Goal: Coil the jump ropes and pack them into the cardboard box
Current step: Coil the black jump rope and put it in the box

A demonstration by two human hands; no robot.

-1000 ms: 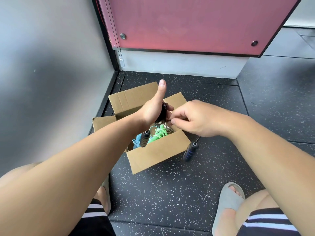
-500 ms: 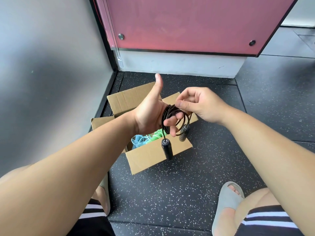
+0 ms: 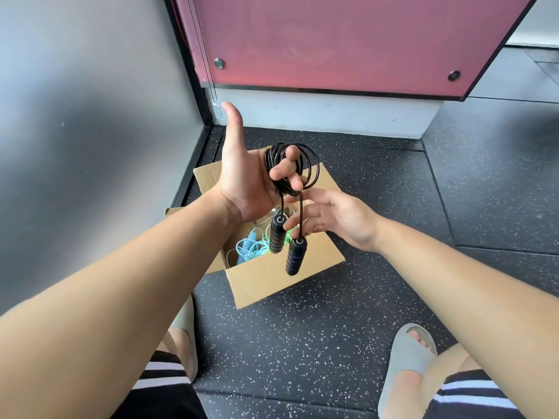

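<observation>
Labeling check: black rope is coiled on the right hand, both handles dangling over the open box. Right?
Wrong hand. Head view: the black rope is coiled on the left hand; the right hand is open. Both handles do dangle over the open box.

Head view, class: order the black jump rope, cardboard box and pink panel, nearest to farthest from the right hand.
1. black jump rope, hanging just left of the right hand
2. cardboard box, below the hand
3. pink panel, at the back
</observation>
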